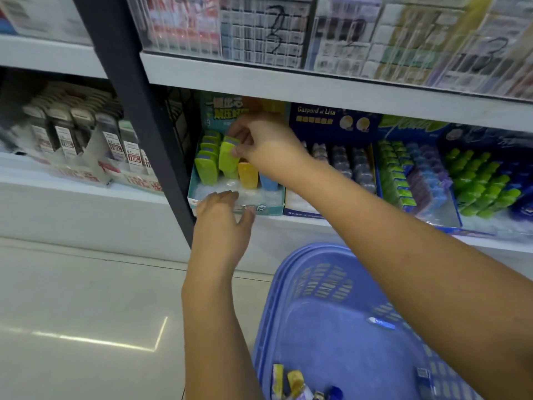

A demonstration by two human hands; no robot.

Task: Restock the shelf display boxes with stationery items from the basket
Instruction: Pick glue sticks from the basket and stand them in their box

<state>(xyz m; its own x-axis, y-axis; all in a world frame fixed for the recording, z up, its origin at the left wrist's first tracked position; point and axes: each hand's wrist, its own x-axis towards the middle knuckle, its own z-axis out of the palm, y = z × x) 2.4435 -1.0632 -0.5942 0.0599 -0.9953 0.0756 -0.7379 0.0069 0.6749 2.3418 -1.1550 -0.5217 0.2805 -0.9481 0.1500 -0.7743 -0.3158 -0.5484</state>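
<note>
Few items remain in the blue plastic basket [323, 284] nearest the camera. Yellow packets [288, 382] are cut off by the bottom edge, and a small blue-and-white piece [382, 323] lies on the floor of it, too blurred to identify.

Left hand [222, 223]: fingers spread and relaxed, resting on the front lip of the teal display box [271, 209] on the lower shelf. They cover part of the box's printed front.

Right hand [268, 145]: thumb and fingertips pinch a lime-green case [227, 157], held tilted just above the box's second column. Its upper end has a grey band, and its lower end is hidden behind the cases in front.

Same box: a row of green cases [206, 168] at the left, one yellow case [248, 174], one blue case [268, 181], all upright.

Beside it stands a navy box [317, 116] marked "Gaspard et Lisa". Clear bins [259, 30] on the shelf above are blurred and their labels are unreadable.
</note>
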